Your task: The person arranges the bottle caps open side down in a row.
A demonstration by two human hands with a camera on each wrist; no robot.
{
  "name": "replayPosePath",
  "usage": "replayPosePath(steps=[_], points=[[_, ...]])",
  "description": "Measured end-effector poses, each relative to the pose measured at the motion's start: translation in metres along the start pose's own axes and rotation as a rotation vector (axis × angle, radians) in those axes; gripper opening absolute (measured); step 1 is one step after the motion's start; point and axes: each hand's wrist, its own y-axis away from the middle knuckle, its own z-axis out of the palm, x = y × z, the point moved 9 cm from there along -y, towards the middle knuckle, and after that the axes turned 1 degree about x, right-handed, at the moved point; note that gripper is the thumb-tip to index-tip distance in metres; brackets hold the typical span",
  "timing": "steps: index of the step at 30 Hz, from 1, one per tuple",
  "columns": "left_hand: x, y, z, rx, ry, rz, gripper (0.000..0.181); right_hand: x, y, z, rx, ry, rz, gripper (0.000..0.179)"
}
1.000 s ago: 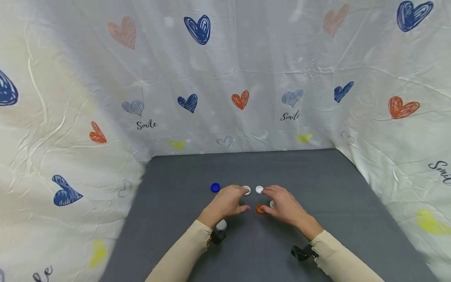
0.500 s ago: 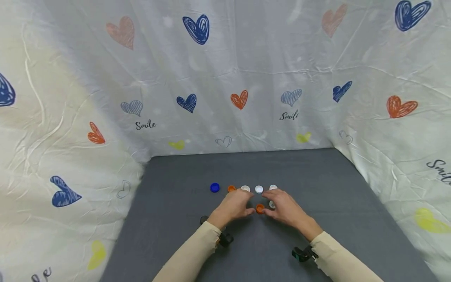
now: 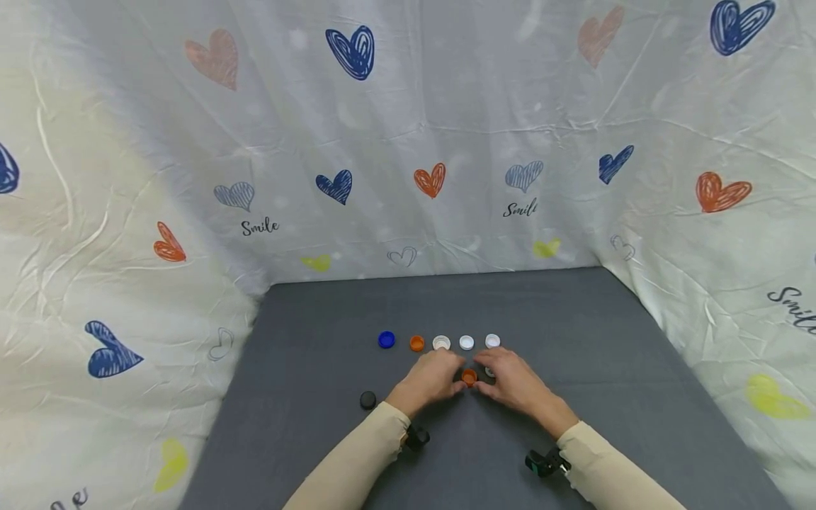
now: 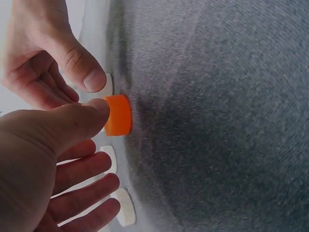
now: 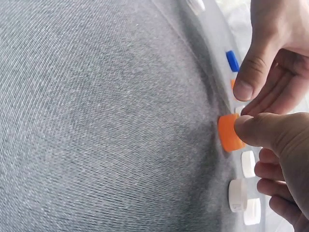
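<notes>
An orange bottle cap (image 3: 469, 377) lies hollow side up on the grey cloth between my two hands. My left hand (image 3: 428, 379) is at its left, fingers loosely bent and spread. On the other side my right hand (image 3: 518, 382) is held much the same way. Each thumb overlaps the orange cap (image 4: 118, 115) in its own wrist view; neither hand plainly grips it. A white cap (image 3: 489, 371) is partly covered by the right hand's fingers. Just beyond the fingertips is a row with a white cap (image 3: 441, 343), a second white cap (image 3: 467, 343) and a third white cap (image 3: 492, 341).
The row continues leftward with another orange cap (image 3: 416, 343) and a blue cap (image 3: 386, 339). A black cap (image 3: 367, 400) sits beside the left forearm. Grey cloth (image 3: 319, 354) covers the table, and a heart-printed curtain (image 3: 382, 127) hangs behind and at both sides.
My left hand has moved right and nearer, from the white cap in the row to the orange cap. The back row and the black cap have come into view. The right hand barely moved.
</notes>
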Motion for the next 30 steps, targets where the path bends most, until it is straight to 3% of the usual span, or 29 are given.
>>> replayPosePath(steps=[12, 21, 30], points=[[0.001, -0.003, 0.006, 0.002, -0.01, -0.021, 0.018, -0.003, 0.0, 0.01, -0.001, 0.012, -0.035, 0.034], [0.003, -0.003, 0.004, 0.049, -0.046, -0.005, 0.016, -0.008, -0.001, 0.011, 0.044, -0.011, -0.094, 0.023], [-0.001, 0.001, -0.003, 0.07, -0.033, -0.006, 0.012, -0.01, -0.003, 0.003, 0.06, 0.008, -0.089, 0.027]])
